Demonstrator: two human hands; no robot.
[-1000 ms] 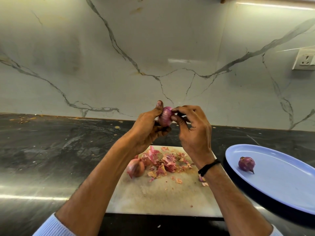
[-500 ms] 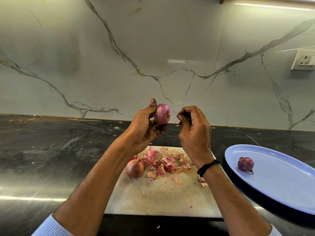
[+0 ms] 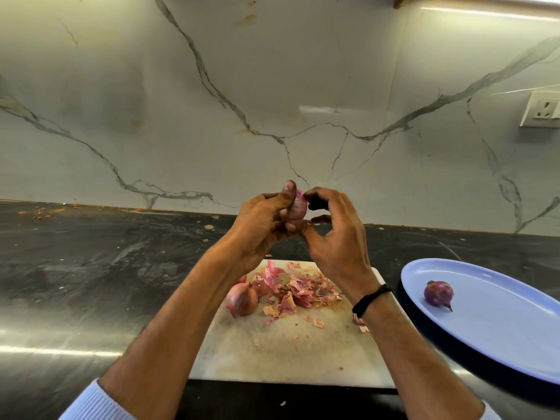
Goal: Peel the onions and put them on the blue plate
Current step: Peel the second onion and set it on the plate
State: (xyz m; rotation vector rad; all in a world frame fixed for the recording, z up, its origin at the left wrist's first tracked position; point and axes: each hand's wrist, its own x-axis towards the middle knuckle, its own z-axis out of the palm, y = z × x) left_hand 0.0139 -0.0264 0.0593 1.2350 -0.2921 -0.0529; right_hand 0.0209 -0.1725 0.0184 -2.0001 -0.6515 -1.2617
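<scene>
My left hand (image 3: 266, 219) grips a small purple onion (image 3: 297, 206) in the air above the cutting board, thumb over its top. My right hand (image 3: 333, 234) is curled against the onion's right side, fingertips at its top and thumb near its base. One peeled onion (image 3: 438, 294) lies on the blue plate (image 3: 500, 338) at the right. An unpeeled onion (image 3: 242, 299) rests on the white cutting board (image 3: 272, 353) beside a heap of onion skins (image 3: 298, 291); more onions behind it are partly hidden by my left arm.
The board sits on a dark stone counter (image 3: 106, 268) that runs to a marble wall. A wall socket (image 3: 541, 109) is at the upper right. Small skin scraps lie scattered on the board and counter.
My right hand, apart from the onion half a second ago, has come back against it. My left hand has turned the onion, so the thumb now covers more of it.
</scene>
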